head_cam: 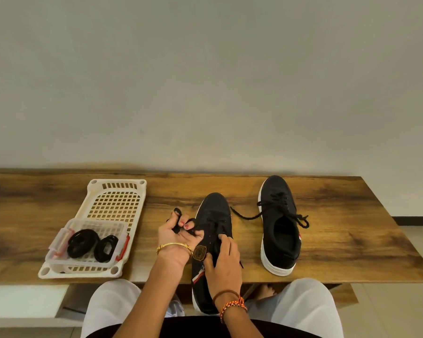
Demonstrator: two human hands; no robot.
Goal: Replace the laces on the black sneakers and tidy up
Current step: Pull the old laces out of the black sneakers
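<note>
Sneaker [213, 230] steadied by right hand [224, 261] gripping its tongue; left hand [175, 236] pinches the lace [178, 222]; best drawn out gently, eyelet by eyelet.

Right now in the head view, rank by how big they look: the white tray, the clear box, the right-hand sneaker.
1. White tray
2. Right-hand sneaker, though it looks close to the tray
3. Clear box, smallest, sitting in the tray

Before you: matt black cloth sneakers [280, 223] with smooth white rubber soles; glossy cream plastic tray [132, 191]; grained brown wooden table [352, 215].
</note>
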